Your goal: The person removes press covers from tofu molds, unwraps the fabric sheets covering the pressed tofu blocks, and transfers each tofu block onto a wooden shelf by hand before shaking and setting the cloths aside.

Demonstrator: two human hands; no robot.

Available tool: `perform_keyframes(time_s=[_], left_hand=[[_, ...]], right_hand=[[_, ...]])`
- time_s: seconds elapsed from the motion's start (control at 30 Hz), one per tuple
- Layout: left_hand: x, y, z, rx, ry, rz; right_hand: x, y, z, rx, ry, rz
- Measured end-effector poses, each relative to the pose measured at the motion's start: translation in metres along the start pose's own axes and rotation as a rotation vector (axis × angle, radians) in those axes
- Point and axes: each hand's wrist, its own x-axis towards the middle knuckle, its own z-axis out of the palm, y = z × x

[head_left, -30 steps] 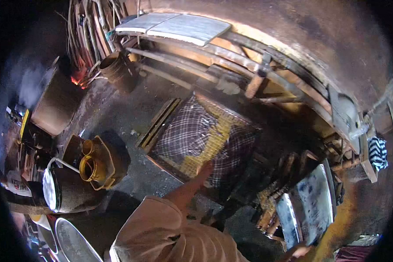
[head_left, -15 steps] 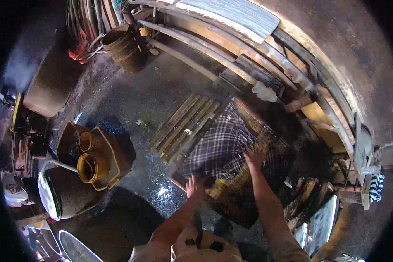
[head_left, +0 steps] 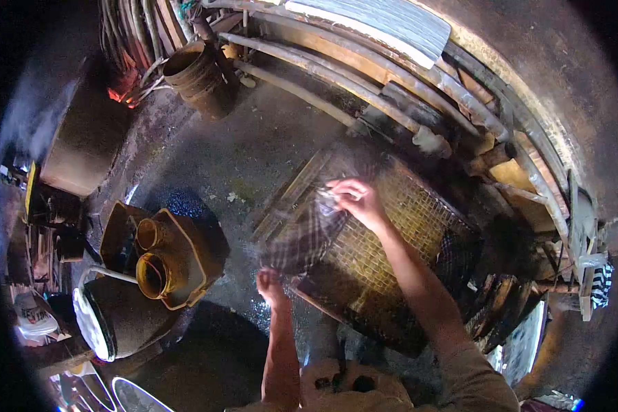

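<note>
A dark plaid cloth (head_left: 299, 240), blurred by motion, hangs over the left side of a low frame with a yellowish woven top (head_left: 384, 250). My right hand (head_left: 360, 202) is above the woven top, its fingers closed on the cloth's upper edge. Lower and to the left, my left hand (head_left: 272, 287) is closed at the cloth's bottom corner, just off the frame's edge. Wooden slats (head_left: 292, 189) lie on the floor behind the cloth, partly covered by it. Another dark checked fabric (head_left: 453, 257) lies at the right side of the woven top.
On the left stand a yellow-stained tub (head_left: 196, 257) with two small pots and a dark drum (head_left: 134, 312) with a pale rim. A rusty bucket (head_left: 199, 79) is near a fire (head_left: 123, 89). Long poles (head_left: 309, 65) line the back wall. Firewood (head_left: 505, 305) lies right.
The plaid cloth has been pulled leftward off the woven top, baring it. My right hand has moved up and left with the cloth; my left hand has shifted left.
</note>
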Motion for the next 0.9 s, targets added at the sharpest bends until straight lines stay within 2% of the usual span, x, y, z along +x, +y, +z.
perform_keyframes(time_s=[0.03,0.1,0.13,0.17,0.2,0.23,0.27,0.3,0.33,0.37,0.4,0.43,0.5,0.53,0.57,0.6,0.67,0.7,0.77,0.8,0.83,0.9], left_hand=[[0.011,-0.015,-0.016,0.217,0.159,0.011],[0.005,-0.033,-0.004,0.474,0.032,0.286],[-0.003,-0.039,0.004,0.513,-0.062,0.3],[-0.013,-0.047,0.013,0.549,-0.157,0.311],[-0.03,-0.041,0.033,0.675,-0.25,0.153],[-0.045,-0.032,0.051,0.8,-0.343,-0.008],[-0.05,-0.038,0.053,0.808,-0.37,-0.018],[-0.053,-0.047,0.054,1.003,-0.534,0.294],[-0.053,-0.059,0.055,1.172,-0.693,0.628],[-0.046,-0.079,0.043,1.166,-0.719,0.633],[-0.035,-0.105,0.019,1.021,-0.88,0.403],[-0.04,-0.097,0.028,1.288,-0.938,0.551],[-0.05,-0.081,0.046,1.786,-1.005,0.956],[-0.052,-0.081,0.048,1.786,-1.022,0.965],[-0.051,-0.083,0.047,1.717,-0.983,0.972],[-0.048,-0.086,0.045,1.647,-0.944,0.976],[-0.049,-0.09,0.044,1.537,-0.899,0.975],[-0.051,-0.092,0.044,1.499,-0.891,0.975],[-0.053,-0.092,0.051,1.452,-0.867,0.627],[-0.055,-0.086,0.059,1.461,-0.798,0.97],[-0.064,-0.082,0.068,1.448,-0.819,0.978],[-0.08,-0.074,0.081,0.916,-0.527,0.491]], right_hand=[[0.003,0.019,-0.009,-0.409,-0.051,-0.103],[-0.009,0.019,-0.041,-0.707,0.014,0.04],[-0.024,0.051,-0.076,-0.692,0.134,0.028],[-0.051,0.056,-0.103,-0.915,0.194,0.057],[-0.088,0.081,-0.15,-1.039,0.126,0.186],[-0.13,0.078,-0.164,-1.295,0.1,0.376],[-0.176,0.076,-0.168,-1.542,0.066,0.581],[-0.224,0.073,-0.168,-1.541,0.089,0.601],[-0.272,0.071,-0.164,-1.553,0.008,0.711],[-0.316,0.071,-0.156,-1.557,-0.073,0.817],[-0.35,0.075,-0.142,-1.934,-0.158,0.796],[-0.384,0.08,-0.129,-2.308,-0.234,0.782],[-0.414,0.1,-0.126,-3.04,-0.325,0.537],[-0.418,0.105,-0.135,-2.548,-0.227,0.576],[-0.402,0.091,-0.145,-1.838,-0.11,0.701],[-0.386,0.075,-0.154,-1.42,-0.034,0.784],[-0.361,0.039,-0.175,-0.804,0.098,0.876],[-0.355,0.019,-0.182,-0.622,0.132,0.902],[-0.365,-0.016,-0.198,-0.499,0.246,0.967],[-0.397,-0.01,-0.214,-0.592,0.436,0.881],[-0.453,0.005,-0.227,-0.738,0.672,0.798],[-0.561,0.03,-0.233,-0.877,1.078,0.794]])
